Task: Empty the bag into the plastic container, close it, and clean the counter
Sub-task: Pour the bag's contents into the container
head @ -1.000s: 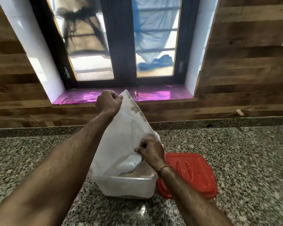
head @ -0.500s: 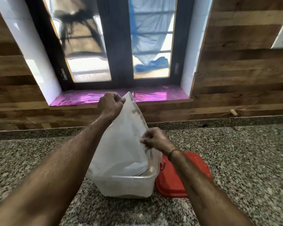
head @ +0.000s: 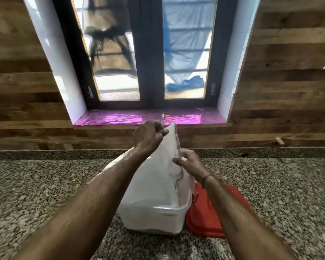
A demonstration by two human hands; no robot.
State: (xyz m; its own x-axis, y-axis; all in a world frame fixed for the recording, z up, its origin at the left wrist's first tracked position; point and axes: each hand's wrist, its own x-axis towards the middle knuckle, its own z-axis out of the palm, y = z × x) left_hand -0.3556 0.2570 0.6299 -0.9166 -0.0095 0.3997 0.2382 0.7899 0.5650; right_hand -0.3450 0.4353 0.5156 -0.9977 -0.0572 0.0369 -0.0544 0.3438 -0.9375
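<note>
- Bag (head: 154, 181), white, stands inverted over the plastic container (head: 148, 220), with its lower end inside the container's rim. The container rests on the granite counter (head: 36, 184). The red lid (head: 203, 218) lies just beside it on the right, not yet fitted.
- Left hand (head: 146, 137) is closed around the bag's top corner, holding it up. Right hand (head: 189, 162) pinches the bag's right edge lower down, fingers curled on the film.
- Step in hand, judged: getting the last contents out. The film is opaque, so how much remains inside cannot be told.
- Method: hold the top corner high so the bag hangs taut and steep. Work the right-hand pinch down the edge to drive residue toward the mouth.
- Mouth should sit below the rim throughout. Use short taps, not big shakes, since fine contents would likely dust the counter.
- Lift the bag out slowly, mouth last, directly over the container.
- Lid goes on after that, then the counter wipe.
</note>
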